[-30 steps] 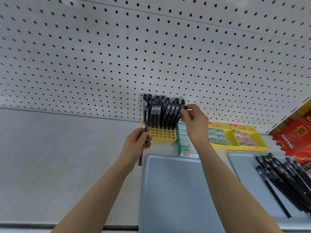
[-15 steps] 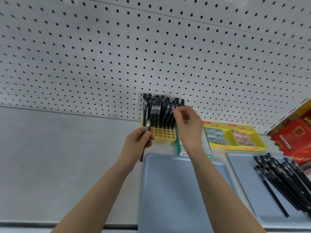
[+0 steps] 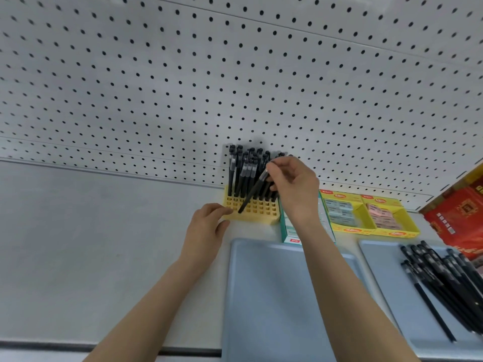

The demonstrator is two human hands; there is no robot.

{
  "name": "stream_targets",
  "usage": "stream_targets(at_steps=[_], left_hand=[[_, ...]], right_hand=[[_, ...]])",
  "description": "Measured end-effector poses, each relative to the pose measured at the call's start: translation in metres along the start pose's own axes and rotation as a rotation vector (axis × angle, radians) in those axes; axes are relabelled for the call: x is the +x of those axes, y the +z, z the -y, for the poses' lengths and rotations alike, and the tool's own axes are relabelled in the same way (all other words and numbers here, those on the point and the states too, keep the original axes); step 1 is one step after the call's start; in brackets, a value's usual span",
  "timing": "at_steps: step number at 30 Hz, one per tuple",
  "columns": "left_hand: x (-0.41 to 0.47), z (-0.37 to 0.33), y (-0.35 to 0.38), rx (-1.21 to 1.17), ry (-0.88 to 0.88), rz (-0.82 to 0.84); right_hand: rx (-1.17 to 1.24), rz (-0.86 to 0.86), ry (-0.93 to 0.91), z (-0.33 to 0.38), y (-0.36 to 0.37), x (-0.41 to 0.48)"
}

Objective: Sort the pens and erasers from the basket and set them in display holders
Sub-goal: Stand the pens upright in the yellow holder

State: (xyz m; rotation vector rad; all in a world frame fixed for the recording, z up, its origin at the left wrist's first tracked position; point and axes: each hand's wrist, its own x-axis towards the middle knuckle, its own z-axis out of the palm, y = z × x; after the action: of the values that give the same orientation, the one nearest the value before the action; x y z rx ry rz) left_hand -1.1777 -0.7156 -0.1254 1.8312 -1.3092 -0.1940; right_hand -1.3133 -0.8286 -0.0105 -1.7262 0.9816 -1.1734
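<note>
While the right hand (image 3: 295, 189) hangs over the pen holder (image 3: 251, 209): thumb and fingertips pinch the top end of the held pen (image 3: 252, 192)
held pen: black, tilted, tip pointing to 7 o'clock over the holder's open front holes; cannot tell if the tip sits in a hole
left hand (image 3: 206, 228): at 8 o'clock of the holder, fingers pressed together, tips touching its left edge, thumb by the front corner, holding nothing
upright pens (image 3: 245, 171): black, fill the holder's back rows, in front of the pegboard (image 3: 235, 74)
teal box (image 3: 290, 231): just beside the holder at 3 o'clock, partly behind the right wrist
eraser boxes (image 3: 345, 212): two, yellow, at 3 o'clock of the teal box, erasers inside
middle tray (image 3: 274, 296): blue, at 6 o'clock of the holder
right tray (image 3: 386, 283): at 3 o'clock of the middle tray
loose pens (image 3: 444, 278): piled on the right tray
red package (image 3: 460, 220): at 1 o'clock of the right tray
</note>
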Motion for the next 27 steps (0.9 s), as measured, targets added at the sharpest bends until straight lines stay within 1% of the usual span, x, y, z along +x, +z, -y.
stream_targets(at_steps=[2,5,15,19,23,27], left_hand=[[-0.001,0.004,0.004,0.067,0.047,-0.004],[-0.002,0.008,0.008,0.085,0.080,-0.024],[-0.003,0.012,0.008,0.097,0.080,-0.023],[-0.004,0.011,0.007,0.105,0.082,-0.025],[-0.004,0.009,0.006,0.108,0.073,-0.024],[-0.004,0.006,0.004,0.111,0.046,-0.016]], right_hand=[[0.019,-0.029,-0.054,0.005,0.003,0.006],[0.021,-0.032,-0.082,0.004,0.015,0.010],[-0.202,0.058,-0.193,-0.021,0.041,0.006],[-0.284,0.081,-0.207,-0.022,0.046,0.008],[-0.322,0.061,-0.224,-0.020,0.048,0.010],[-0.354,0.090,-0.238,-0.017,0.036,0.008]])
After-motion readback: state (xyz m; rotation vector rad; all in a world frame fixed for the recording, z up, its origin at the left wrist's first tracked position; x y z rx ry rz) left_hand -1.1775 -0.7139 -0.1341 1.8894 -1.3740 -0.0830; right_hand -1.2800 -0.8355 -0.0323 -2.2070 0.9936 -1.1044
